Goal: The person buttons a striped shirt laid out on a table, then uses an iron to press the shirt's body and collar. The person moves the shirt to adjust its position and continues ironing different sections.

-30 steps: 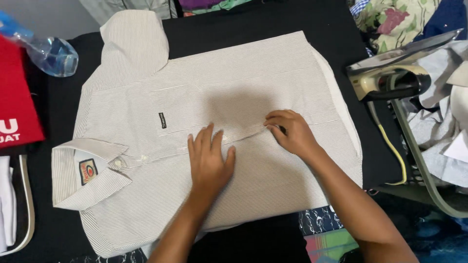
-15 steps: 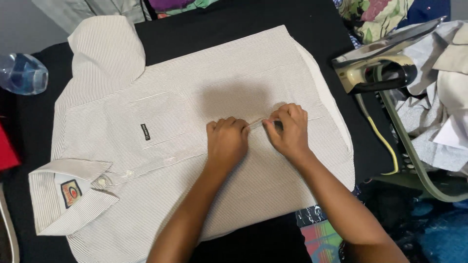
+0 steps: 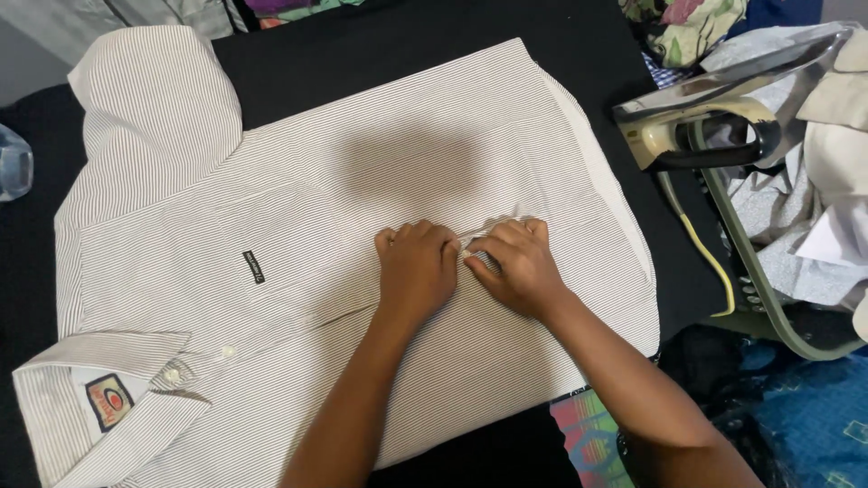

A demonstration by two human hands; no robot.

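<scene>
While the striped shirt point(image 3: 298, 271) is lying flat on the black worktop point(image 3: 398, 63), both hands are working its button strip.
Left hand point(image 3: 418, 269) and right hand point(image 3: 514, 264) are touching, fingers pinching the strip; an iron point(image 3: 701, 126) is sitting to the right.

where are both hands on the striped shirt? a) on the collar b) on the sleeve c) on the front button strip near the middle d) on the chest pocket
c: the left hand and right hand meet, fingertips pinching the front button strip of the striped shirt, away from collar and sleeve.
</scene>
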